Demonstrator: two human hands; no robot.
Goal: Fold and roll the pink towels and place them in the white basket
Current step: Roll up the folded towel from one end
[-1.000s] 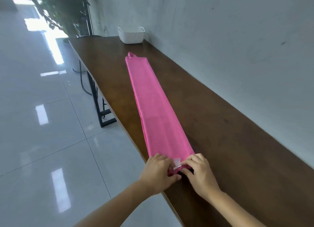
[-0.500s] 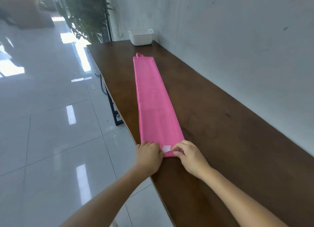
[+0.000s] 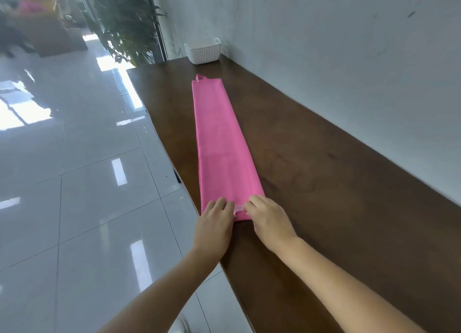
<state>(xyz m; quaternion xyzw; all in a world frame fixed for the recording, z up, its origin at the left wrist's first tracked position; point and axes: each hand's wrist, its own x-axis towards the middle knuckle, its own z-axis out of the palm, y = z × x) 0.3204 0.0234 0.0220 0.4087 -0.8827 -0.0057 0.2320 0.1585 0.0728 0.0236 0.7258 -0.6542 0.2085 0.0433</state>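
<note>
Left hand point(image 3: 215, 224), right hand point(image 3: 270, 218) — curled on towel point(image 3: 220, 138)

The small white label point(image 3: 239, 207) on the pink towel point(image 3: 220, 143) is too blurred; no text is readable.

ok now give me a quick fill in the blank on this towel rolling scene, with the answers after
1. The left hand and right hand grip the long folded pink towel at its ____ end.
2. Its small hanging loop points toward the ____ ribbed plastic basket.
3. The basket stands at the ____ end of the dark brown wooden table.
Answers: near; white; far.
</note>
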